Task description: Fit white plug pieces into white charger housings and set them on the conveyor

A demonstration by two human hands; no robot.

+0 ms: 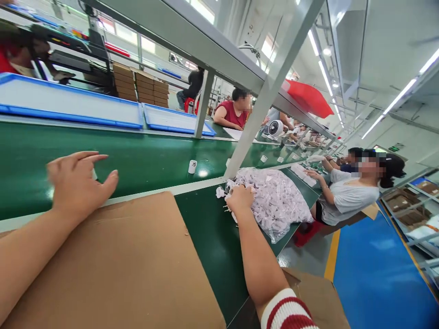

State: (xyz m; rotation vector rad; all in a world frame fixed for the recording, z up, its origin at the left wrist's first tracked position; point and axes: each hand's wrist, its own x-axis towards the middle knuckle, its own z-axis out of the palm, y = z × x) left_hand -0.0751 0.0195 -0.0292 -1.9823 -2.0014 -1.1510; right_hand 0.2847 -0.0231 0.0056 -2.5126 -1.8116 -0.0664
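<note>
My left hand [80, 183] hovers at the near edge of the green conveyor belt [154, 153], thumb and fingers spread. Behind it, between thumb and forefinger, a small pale piece shows in part. My right hand [242, 198] reaches to the mouth of a clear plastic bag [281, 201] full of small white plastic parts. Its fingers are curled down among loose parts, and whatever they grip is hidden. A few white parts [220, 192] lie just left of that hand. On the belt, between my two hands, stands a small white cylindrical piece [192, 167].
A large cardboard sheet or box [120, 269] covers the bench before me. A slanting metal post [254, 123] rises close behind the bag. Blue-rimmed trays [72, 103] line the belt's far side. A co-worker in a white shirt [353, 196] sits to the right.
</note>
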